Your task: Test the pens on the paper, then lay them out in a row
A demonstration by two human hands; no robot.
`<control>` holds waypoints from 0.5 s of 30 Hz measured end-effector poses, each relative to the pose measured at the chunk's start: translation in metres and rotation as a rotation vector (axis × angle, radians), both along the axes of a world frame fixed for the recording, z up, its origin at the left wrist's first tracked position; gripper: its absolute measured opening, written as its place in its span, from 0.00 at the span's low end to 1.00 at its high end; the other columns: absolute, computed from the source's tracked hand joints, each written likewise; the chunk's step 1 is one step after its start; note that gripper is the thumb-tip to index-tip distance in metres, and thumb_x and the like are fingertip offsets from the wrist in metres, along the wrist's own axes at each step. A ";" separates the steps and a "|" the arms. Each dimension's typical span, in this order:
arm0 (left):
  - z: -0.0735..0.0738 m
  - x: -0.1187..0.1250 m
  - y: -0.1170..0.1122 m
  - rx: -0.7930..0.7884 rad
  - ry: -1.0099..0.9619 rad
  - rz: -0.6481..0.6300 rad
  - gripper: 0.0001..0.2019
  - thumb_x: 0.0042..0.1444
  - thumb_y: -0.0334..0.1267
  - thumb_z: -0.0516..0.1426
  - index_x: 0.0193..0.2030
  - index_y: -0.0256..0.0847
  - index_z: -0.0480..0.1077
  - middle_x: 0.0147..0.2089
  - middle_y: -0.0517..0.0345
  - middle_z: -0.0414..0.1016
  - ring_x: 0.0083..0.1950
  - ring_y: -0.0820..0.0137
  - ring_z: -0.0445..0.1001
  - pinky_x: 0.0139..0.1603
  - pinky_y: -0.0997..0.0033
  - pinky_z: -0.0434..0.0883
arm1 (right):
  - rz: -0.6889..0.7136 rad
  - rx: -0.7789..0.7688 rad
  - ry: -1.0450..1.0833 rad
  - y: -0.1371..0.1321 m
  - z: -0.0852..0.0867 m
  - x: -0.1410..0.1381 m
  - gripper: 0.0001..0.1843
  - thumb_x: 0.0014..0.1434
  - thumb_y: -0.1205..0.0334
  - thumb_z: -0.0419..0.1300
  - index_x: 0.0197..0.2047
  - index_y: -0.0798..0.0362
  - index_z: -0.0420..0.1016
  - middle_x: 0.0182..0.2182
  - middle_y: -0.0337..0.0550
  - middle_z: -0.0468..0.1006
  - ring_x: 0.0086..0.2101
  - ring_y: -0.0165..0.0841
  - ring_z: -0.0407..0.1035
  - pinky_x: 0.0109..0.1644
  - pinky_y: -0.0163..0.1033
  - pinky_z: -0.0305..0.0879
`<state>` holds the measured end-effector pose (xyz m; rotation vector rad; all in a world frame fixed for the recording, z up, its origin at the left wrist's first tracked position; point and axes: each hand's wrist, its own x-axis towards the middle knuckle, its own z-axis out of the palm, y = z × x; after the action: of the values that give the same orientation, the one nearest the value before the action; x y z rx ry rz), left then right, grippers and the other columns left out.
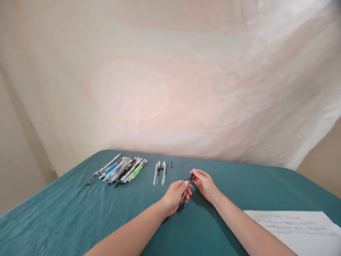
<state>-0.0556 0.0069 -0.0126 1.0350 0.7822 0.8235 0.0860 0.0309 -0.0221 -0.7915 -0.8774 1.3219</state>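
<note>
Above the table, a dark pen [184,193] slants upward to the right between my two hands. My left hand [176,195] is closed around its middle, thumb on top. At the black upper end, the fingertips of my right hand [204,184] are pinched together; a small pale bit shows at their tips, too small to name. Beyond my left hand lie pen parts: a clear barrel [155,174], a second clear barrel [163,173], a thin dark refill [158,174] between them, and a small dark piece [171,164].
A heap of pens [124,170], mostly grey, white and black with blue and green ones, lies at the far left. Sheets of paper with writing [295,231] lie at the near right, partly under my right forearm. A teal cloth [66,213] covers the table; a pale sheet [186,89] hangs behind.
</note>
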 end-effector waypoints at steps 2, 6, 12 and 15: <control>0.000 0.000 0.000 -0.005 0.000 0.000 0.16 0.49 0.49 0.54 0.33 0.36 0.64 0.21 0.64 0.65 0.17 0.81 0.60 0.20 0.78 0.57 | 0.009 -0.003 -0.001 0.000 0.000 0.001 0.10 0.43 0.55 0.65 0.26 0.52 0.76 0.26 0.40 0.75 0.27 0.30 0.64 0.34 0.36 0.59; 0.000 -0.001 0.000 0.001 -0.011 -0.002 0.16 0.50 0.49 0.53 0.33 0.35 0.64 0.21 0.63 0.65 0.17 0.81 0.60 0.20 0.79 0.57 | 0.043 -0.011 0.014 0.001 0.001 0.001 0.12 0.43 0.54 0.64 0.30 0.52 0.77 0.31 0.42 0.76 0.30 0.32 0.66 0.36 0.38 0.60; -0.001 -0.001 0.000 0.014 -0.007 -0.007 0.16 0.51 0.48 0.52 0.34 0.35 0.64 0.22 0.63 0.65 0.17 0.81 0.60 0.20 0.79 0.57 | 0.014 0.005 0.024 0.000 0.002 -0.001 0.09 0.45 0.55 0.63 0.24 0.52 0.75 0.26 0.39 0.74 0.27 0.29 0.64 0.34 0.36 0.59; -0.001 -0.001 0.000 0.015 -0.005 -0.017 0.15 0.51 0.48 0.52 0.33 0.35 0.64 0.22 0.63 0.65 0.18 0.81 0.60 0.20 0.79 0.57 | 0.012 0.011 0.038 0.000 0.000 -0.001 0.08 0.44 0.57 0.64 0.23 0.52 0.74 0.24 0.37 0.73 0.26 0.28 0.63 0.33 0.35 0.58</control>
<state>-0.0568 0.0067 -0.0140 1.0510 0.7631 0.8184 0.0853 0.0309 -0.0219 -0.7516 -0.8595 1.3372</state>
